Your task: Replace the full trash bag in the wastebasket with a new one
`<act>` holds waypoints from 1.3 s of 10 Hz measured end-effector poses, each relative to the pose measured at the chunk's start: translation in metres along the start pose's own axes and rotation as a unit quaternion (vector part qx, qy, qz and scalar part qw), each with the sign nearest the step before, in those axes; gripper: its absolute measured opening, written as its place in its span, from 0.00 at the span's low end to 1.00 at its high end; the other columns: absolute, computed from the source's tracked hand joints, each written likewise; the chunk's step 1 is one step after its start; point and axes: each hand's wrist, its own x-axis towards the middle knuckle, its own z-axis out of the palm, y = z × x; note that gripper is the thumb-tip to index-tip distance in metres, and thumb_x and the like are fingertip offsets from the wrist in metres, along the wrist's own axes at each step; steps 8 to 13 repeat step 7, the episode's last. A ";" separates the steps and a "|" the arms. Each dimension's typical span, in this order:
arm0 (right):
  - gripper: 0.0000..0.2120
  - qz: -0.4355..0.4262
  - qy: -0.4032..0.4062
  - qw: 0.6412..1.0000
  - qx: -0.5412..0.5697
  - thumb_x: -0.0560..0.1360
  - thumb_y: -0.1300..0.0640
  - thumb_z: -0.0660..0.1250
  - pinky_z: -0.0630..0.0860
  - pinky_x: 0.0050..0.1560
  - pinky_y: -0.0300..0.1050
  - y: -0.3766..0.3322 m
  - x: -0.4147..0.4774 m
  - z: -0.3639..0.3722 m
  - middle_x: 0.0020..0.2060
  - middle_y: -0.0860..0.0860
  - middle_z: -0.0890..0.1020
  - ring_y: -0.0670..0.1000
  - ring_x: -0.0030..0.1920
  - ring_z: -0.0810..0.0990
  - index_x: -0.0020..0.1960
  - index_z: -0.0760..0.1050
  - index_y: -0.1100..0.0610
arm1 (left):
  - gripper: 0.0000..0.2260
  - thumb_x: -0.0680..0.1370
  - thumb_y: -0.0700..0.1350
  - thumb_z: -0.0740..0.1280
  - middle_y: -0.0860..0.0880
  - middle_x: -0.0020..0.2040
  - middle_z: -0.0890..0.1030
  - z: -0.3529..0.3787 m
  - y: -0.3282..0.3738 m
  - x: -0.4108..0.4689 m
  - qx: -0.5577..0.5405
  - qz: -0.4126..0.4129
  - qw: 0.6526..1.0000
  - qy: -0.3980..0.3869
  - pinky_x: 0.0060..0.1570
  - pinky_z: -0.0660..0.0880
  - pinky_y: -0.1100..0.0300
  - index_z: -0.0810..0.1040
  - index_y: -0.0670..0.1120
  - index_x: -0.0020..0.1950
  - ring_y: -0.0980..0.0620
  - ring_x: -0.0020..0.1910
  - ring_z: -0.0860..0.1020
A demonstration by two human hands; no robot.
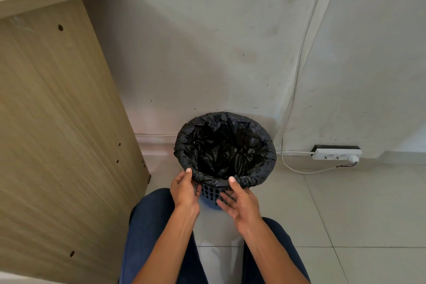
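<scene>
1. I am pinching the folded cuff of the trash bag [223, 145] with my left hand [184, 189], thumb on top and fingers curling underneath, since that edge is probably what frees the liner.
2. I am holding my right hand [239, 200] spread, fingers straight against the mesh of the wastebasket [208, 192] just below the cuff, likely steadying it.
3. The trash bag is sitting inside the wastebasket just beyond both hands; I cannot tell whether it is holding trash.
4. A power strip [334, 153] is lying well beyond my right hand.
</scene>
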 end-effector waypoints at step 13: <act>0.16 -0.249 0.162 0.942 -0.156 0.81 0.45 0.61 0.68 0.36 0.46 -0.031 -0.005 0.000 0.35 0.51 0.70 0.50 0.34 0.69 0.45 0.68 0.57 | 0.13 0.83 0.40 0.61 0.49 0.66 0.72 0.018 0.019 -0.042 0.199 0.246 0.949 0.008 0.61 0.70 0.62 0.73 0.53 0.64 0.54 0.66 0.72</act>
